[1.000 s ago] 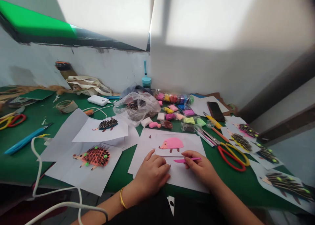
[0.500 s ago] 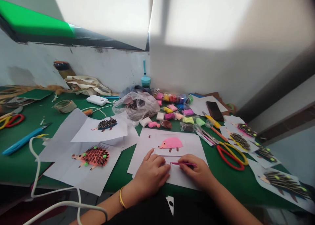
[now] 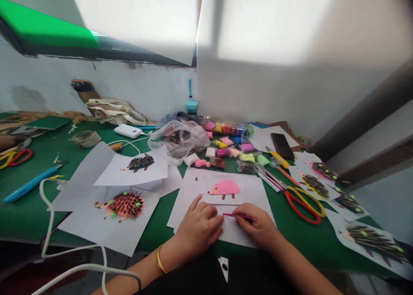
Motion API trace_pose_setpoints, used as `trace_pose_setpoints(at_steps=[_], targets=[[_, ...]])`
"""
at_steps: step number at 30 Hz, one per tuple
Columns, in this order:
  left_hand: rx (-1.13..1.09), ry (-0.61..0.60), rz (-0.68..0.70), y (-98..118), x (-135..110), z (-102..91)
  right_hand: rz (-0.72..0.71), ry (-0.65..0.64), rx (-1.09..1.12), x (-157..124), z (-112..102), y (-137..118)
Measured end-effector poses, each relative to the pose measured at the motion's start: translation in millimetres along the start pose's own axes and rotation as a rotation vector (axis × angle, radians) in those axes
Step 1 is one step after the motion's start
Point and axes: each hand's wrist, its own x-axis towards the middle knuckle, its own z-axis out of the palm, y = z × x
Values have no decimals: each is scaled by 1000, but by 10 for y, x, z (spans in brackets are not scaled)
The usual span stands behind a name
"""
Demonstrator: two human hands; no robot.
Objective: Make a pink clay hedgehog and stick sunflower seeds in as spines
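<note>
My right hand (image 3: pixel 256 224) grips a thin magenta clay modelling tool (image 3: pixel 230 215), held nearly level low over the white paper (image 3: pixel 190 215). The tool's tip reaches the fingertips of my left hand (image 3: pixel 201 222). That hand rests on the paper, little finger stretched out and the other fingers bent in towards the thumb. Whatever lies between its fingertips is hidden. Just beyond both hands is a pink clay hedgehog (image 3: pixel 226 186) with a peach snout, brown legs and no spines on its smooth back. A tiny dark speck (image 3: pixel 196 179) lies on the sheet to its upper left.
Clay packets (image 3: pixel 222 152) and a plastic bag (image 3: pixel 179 140) of dark, slender pieces lie behind the paper. Red-and-yellow scissors (image 3: pixel 303 204), a utility knife (image 3: pixel 278 158) and a phone (image 3: pixel 282 145) are at right. Finished hedgehogs (image 3: pixel 125 204) flank both sides. A white cable (image 3: pixel 48 217) loops at left.
My right hand and the tool have shifted very slightly to the left. My left hand and the pink hedgehog stay in place.
</note>
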Motion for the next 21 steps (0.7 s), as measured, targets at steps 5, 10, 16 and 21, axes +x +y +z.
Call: trace_pose_setpoints(at_steps=[5, 10, 16, 21], targets=[[-6, 2, -3, 3, 1, -4, -49, 15, -16, -17, 4, -24], [-6, 0, -3, -4, 0, 12, -59, 35, -12, -19, 12, -29], [-13, 1, 0, -3, -4, -3, -62, 112, 15, -16, -10, -42], [-8, -1, 1, -1, -4, -12, 30, 128, 47, -6, -49, -72]])
